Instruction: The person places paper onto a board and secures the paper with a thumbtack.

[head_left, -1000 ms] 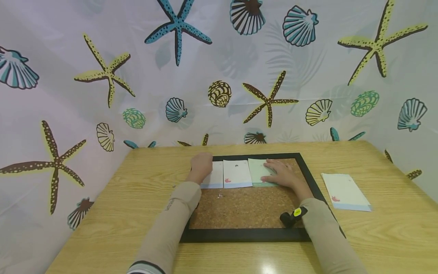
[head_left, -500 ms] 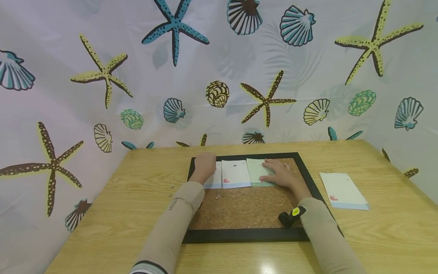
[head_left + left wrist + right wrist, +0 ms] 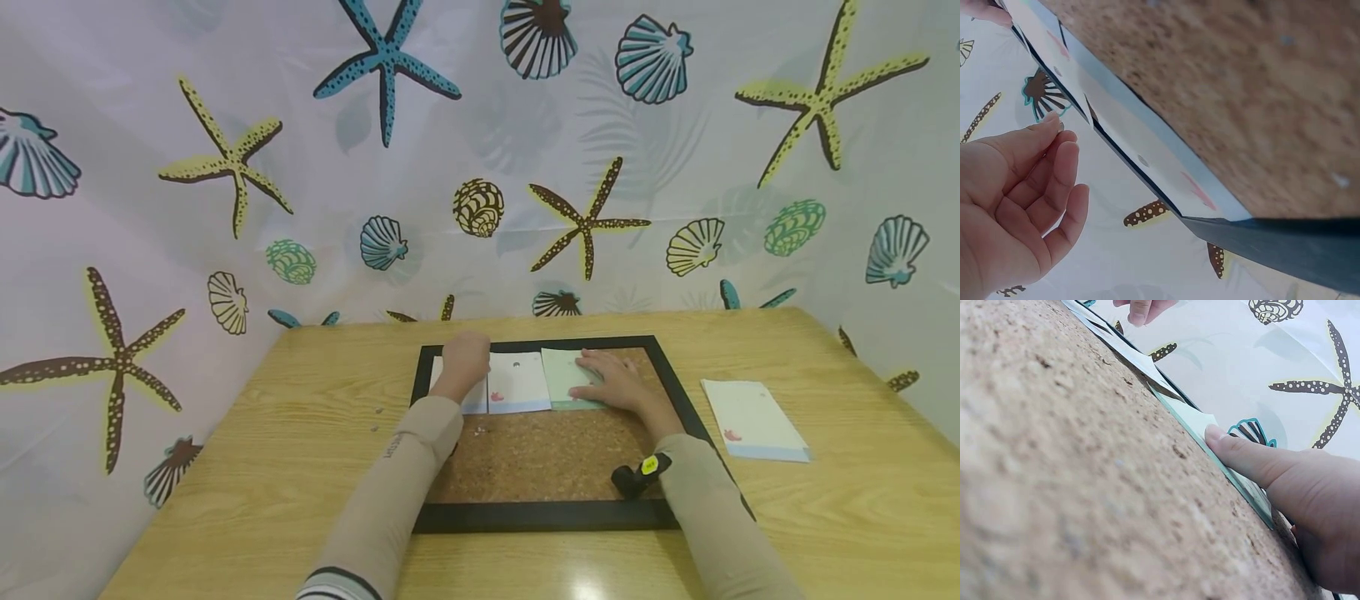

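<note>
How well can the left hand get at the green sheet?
Probably well: the left part of the green sheet lies uncovered, toward the left hand, though that hand pinches a small thing and the right hand lies over the right part.

The person's left sleeve (image 3: 367, 525) is beige, with small dark lettering (image 3: 393, 446) near the wrist and a dark-and-white striped band (image 3: 341, 582) farther up. The right sleeve (image 3: 716, 517) is also beige; a black device (image 3: 627, 483) with a yellow label (image 3: 650, 465) sits at its cuff.
</note>
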`<state>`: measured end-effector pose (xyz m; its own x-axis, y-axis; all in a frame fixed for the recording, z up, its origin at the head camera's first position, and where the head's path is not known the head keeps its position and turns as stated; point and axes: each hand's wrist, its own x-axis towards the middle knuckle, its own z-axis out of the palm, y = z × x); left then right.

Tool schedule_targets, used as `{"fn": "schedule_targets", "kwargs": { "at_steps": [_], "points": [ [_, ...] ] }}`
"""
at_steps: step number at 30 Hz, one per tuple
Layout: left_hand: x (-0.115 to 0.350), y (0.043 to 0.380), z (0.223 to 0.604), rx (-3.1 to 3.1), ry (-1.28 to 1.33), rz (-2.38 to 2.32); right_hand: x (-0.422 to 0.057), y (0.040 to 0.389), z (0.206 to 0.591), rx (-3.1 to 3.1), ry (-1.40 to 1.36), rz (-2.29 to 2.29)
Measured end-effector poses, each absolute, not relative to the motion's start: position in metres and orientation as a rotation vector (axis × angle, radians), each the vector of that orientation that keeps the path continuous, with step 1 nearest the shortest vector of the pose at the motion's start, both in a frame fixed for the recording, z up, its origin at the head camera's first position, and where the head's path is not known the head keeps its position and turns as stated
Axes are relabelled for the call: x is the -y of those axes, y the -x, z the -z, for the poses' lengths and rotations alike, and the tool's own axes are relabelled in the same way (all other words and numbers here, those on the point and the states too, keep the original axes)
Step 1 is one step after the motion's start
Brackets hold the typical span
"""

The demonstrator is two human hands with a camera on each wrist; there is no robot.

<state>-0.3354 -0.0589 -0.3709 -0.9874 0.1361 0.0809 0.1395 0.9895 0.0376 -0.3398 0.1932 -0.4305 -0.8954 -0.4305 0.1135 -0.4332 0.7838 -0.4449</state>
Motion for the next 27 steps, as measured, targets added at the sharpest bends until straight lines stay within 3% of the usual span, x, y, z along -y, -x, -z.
{"fn": "schedule_targets", "kwargs": {
  "at_steps": [27],
  "points": [
    [0.017,0.343,0.372,3.036,0.35,0.156,-0.191,0.336,0.426,2.971,-0.707,-0.73]
  ]
}}
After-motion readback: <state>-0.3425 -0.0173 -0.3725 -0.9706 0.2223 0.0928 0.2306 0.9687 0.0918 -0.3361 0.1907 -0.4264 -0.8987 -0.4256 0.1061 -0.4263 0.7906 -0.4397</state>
